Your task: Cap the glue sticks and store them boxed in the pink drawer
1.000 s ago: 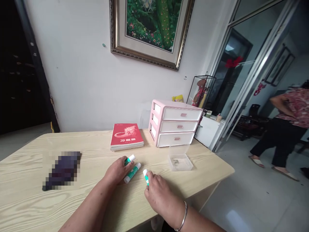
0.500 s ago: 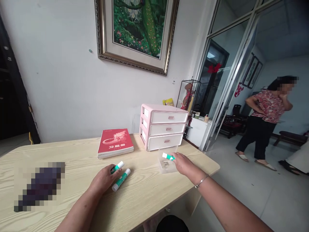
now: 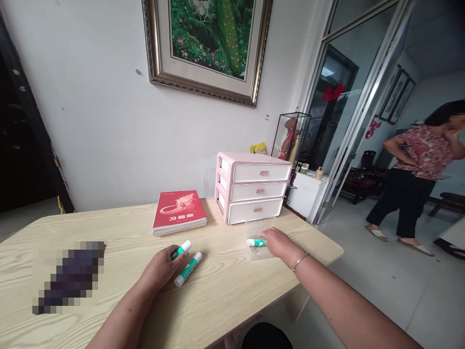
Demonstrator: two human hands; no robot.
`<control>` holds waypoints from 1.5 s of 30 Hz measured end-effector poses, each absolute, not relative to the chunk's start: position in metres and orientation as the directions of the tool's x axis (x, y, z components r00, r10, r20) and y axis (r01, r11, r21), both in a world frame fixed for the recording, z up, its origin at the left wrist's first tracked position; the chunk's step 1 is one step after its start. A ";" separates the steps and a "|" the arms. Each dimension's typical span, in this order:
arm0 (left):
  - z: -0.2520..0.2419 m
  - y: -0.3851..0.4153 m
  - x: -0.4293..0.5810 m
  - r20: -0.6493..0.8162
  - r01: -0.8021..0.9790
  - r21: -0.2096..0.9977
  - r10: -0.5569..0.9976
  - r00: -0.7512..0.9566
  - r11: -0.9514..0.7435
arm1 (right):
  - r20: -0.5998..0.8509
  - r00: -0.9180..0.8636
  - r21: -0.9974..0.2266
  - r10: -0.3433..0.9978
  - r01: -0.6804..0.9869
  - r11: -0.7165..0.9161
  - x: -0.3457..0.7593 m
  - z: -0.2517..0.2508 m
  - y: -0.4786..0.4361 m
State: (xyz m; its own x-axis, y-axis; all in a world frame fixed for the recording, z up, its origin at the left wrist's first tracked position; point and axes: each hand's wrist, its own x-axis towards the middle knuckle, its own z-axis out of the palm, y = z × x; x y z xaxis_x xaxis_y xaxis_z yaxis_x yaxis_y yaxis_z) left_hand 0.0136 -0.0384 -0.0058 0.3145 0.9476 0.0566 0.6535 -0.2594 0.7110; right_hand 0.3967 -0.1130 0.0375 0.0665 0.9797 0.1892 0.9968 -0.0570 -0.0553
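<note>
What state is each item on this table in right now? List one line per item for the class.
Left hand: closed around a glue stick.
Right hand: holding a second glue stick at the box.
Third glue stick: lying on its side.
Clear plastic box: open, lid raised.
Pink-and-white drawer unit: all three drawers shut.
Red book: closed, lying flat.

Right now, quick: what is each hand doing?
Left hand: closed, holding a glue stick.
Right hand: closed, holding another glue stick at a clear plastic box.
</note>
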 end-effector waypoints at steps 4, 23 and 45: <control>0.007 -0.051 0.020 0.133 0.533 0.804 0.954 0.268 -0.262 | 0.355 0.110 -0.208 0.928 0.977 -0.037 0.358 0.044 -0.115; 0.017 -0.067 0.023 0.156 0.222 0.924 0.837 0.525 -0.311 | 0.522 0.008 -0.655 0.853 0.644 0.396 0.210 0.031 -0.135; -0.001 -0.059 0.025 0.057 0.780 0.442 0.882 0.468 -0.443 | -0.002 0.088 -0.097 0.996 0.991 -0.087 0.394 0.048 -0.116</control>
State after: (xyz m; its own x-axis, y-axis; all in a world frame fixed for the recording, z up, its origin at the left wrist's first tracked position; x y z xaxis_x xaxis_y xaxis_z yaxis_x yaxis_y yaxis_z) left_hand 0.0253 -0.0587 -0.0013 0.4681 0.8818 0.0573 0.7802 -0.4429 0.4418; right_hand 0.3940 -0.1161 0.0479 0.0875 0.9962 -0.0018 0.9915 -0.0873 -0.0970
